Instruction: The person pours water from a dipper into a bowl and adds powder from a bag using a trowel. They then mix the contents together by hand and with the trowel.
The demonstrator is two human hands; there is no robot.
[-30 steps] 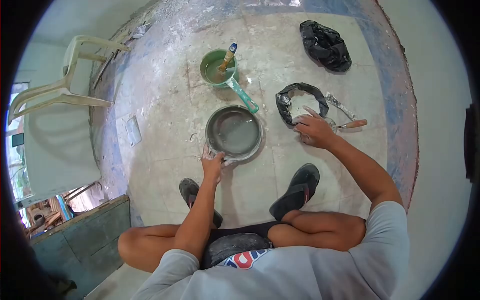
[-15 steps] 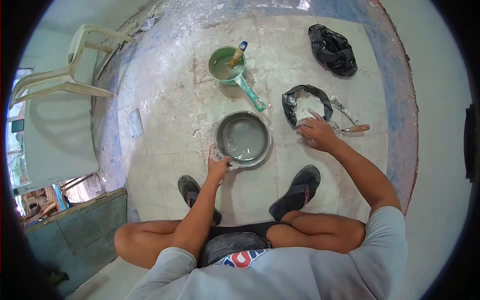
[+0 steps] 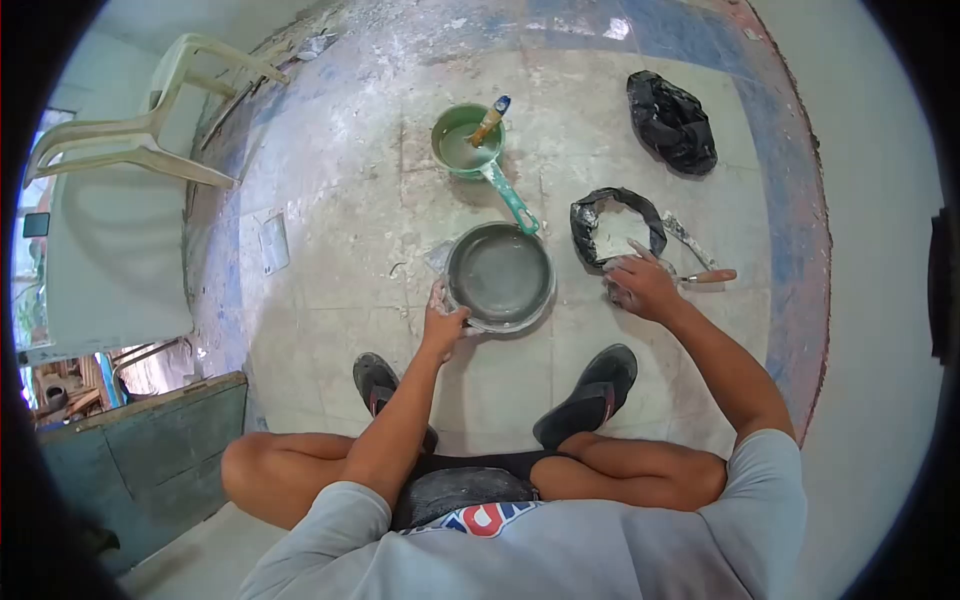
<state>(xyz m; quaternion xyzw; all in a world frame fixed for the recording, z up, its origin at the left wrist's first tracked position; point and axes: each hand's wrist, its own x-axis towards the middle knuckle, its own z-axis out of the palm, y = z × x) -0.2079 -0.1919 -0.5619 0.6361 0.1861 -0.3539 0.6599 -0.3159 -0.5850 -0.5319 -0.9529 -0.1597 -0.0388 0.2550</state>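
Note:
A round grey bowl (image 3: 499,275) with a wet grey inside sits in front of me, and my left hand (image 3: 445,322) grips its lower left rim. To the right, my right hand (image 3: 643,284) is at the near edge of an open black bag (image 3: 660,235) of white powder. One finger of that hand stretches over the powder, and the others curl downward; I see nothing held in them. A trowel with an orange-brown handle (image 3: 712,276) lies just right of this hand, beside a powder-coated strip (image 3: 690,240).
A green dipper (image 3: 441,150) with liquid and a paintbrush (image 3: 490,120) stands beyond the bowl. A crumpled black bag (image 3: 675,125) lies at the upper right. At the left are a plastic chair (image 3: 150,140) and a flat packet (image 3: 273,243). My sandalled feet are below the bowl.
The bowl has shifted slightly right and looks tilted, with my left hand still on it. My right hand has moved a little down and right at the bag's edge.

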